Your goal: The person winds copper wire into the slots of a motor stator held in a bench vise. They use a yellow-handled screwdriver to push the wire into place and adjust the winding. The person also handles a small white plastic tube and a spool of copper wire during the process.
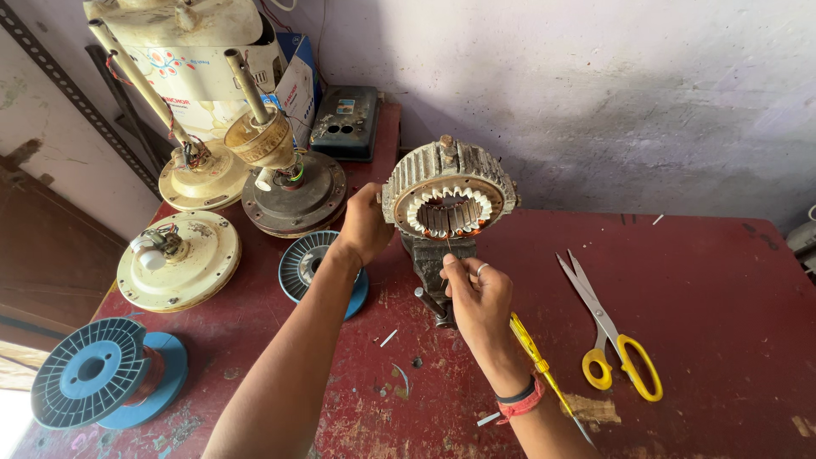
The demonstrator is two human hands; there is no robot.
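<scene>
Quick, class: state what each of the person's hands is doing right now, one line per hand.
Left hand: closed on the rim of the stator, steadying it.
Right hand: fingers pinched on a thin copper wire running up to the stator.

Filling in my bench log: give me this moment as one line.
left hand: steadies stator in vise | right hand: pinches thin wire | scissors: on table

1 head camera looks steeply down, close over the red workbench (697,280).
</scene>
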